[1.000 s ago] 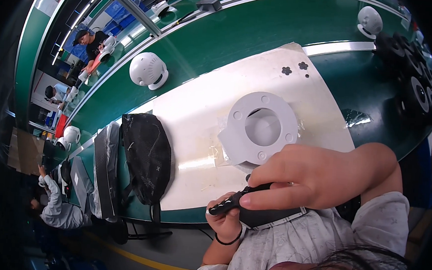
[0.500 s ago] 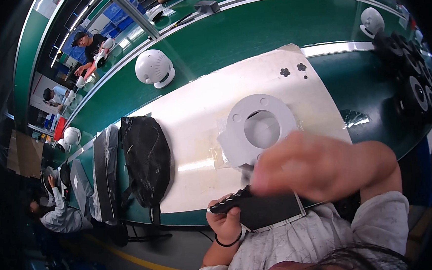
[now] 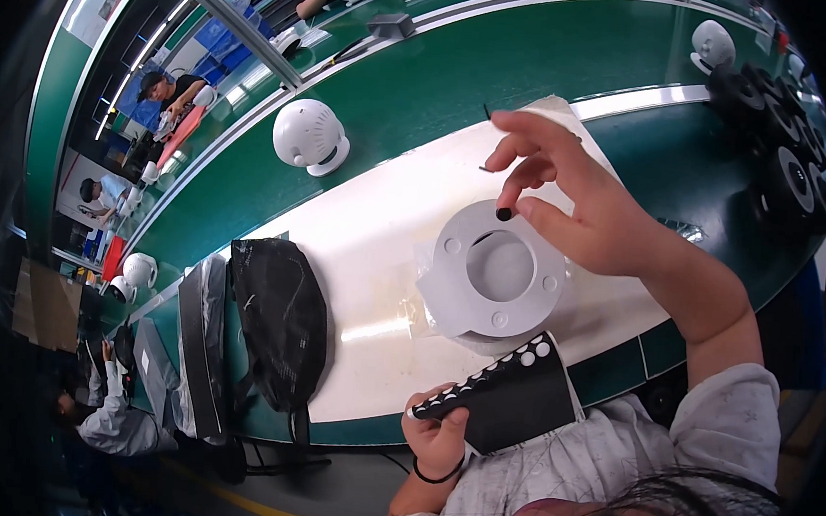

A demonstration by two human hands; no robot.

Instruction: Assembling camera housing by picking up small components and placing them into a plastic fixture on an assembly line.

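A black sheet of round stick-on pads [image 3: 517, 406] is in my left hand [image 3: 436, 439], closed on its left end, the sheet's edge curled over to show pale discs. Further up, my right hand [image 3: 582, 197] is over the far rim of a white ring-shaped base [image 3: 449, 293]. A small black round pad [image 3: 503, 213] is at its lower fingertips, above that rim. Two more dark pads, seen edge-on, appear at its other fingertips, which are spread apart. The base has a large central hole and shallow round recesses; it lies on a white mat [image 3: 371, 322].
A black mesh bag [image 3: 279, 321] and a grey wrapped packet [image 3: 202, 340] lie at left. A white round housing [image 3: 309, 135] stands beyond the mat; another [image 3: 713, 45] is far right, near a pile of black round parts [image 3: 788, 149]. Co-workers sit across the benches.
My right hand has moved up and away from the sheet to the far rim of the white base, carrying small pads. My left hand still holds the sheet.
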